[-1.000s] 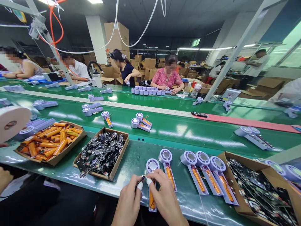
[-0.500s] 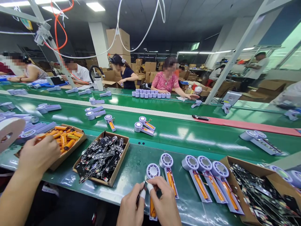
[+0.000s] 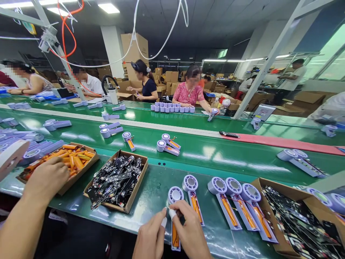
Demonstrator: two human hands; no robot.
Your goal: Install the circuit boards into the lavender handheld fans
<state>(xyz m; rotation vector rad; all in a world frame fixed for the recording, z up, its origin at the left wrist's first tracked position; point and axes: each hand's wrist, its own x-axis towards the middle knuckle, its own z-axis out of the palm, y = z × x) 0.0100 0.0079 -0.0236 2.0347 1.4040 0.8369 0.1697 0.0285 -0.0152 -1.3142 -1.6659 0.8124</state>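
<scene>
My left hand (image 3: 151, 233) is closed in a pinch in front of a small lilac fan (image 3: 175, 194). A thin dark circuit board, seen in it a moment earlier, is now almost hidden by the fingers. My right hand (image 3: 188, 230) is closed too, thumb and finger meeting the left fingertips; what they pinch is too small to make out. White covers sit on some fingertips. Beneath the hands lies the fan's open handle, with an orange battery (image 3: 175, 237) inside. Another lilac fan (image 3: 190, 183) lies just beyond my right hand.
Several open fans (image 3: 234, 186) lie to the right, beside a box of circuit boards (image 3: 302, 219). Left stand another circuit-board box (image 3: 115, 180) and a battery box (image 3: 78, 158), with a co-worker's hand (image 3: 48, 176) over it. A green conveyor (image 3: 205, 154) carrying fans runs beyond.
My hands stay at the same fan, fingers shifting slightly; the dark board has become mostly hidden. Fans on the near belt moved slightly right. Across the belt, a co-worker's hand has drawn a fan leftward.
</scene>
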